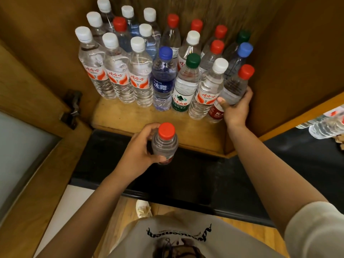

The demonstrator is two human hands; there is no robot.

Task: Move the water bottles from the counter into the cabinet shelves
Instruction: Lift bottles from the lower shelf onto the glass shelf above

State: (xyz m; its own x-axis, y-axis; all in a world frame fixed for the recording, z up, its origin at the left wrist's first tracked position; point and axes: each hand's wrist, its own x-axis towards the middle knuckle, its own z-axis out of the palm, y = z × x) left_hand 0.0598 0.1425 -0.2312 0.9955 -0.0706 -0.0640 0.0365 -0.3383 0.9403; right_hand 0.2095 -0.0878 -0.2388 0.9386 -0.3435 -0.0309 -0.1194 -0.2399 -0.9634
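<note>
the left hand (137, 151) is wrapped around a red-capped bottle (164, 144), fingers curled behind it and thumb across the lower front, holding it upright above the dark counter edge (186, 175), just short of the shelf (130, 118). beyond this grip, further into the cabinet, stands the front row of bottles: three white-capped ones with red labels, then a blue bottle (162, 79) and a green-capped bottle (184, 84).

the right hand (236, 107) is closed on a second red-capped bottle (236, 84), thumb on its near side and fingers around the far side, at the right end of the front row. it leans a little to the right, its base at the shelf; i cannot tell whether it touches the board. just left of this grip, touching or nearly so, is a white-capped bottle (208, 88). behind the grip are a blue-capped bottle (242, 54) and more red-capped ones, packed close toward the back wall. to the right of this hand is the cabinet's wooden side (288, 62), and past it, lower right, a few more bottles (327, 125) lie on the counter.

below both hands a grey shirt (186, 237) and a white shoe (143, 208) show over the wood floor.
</note>
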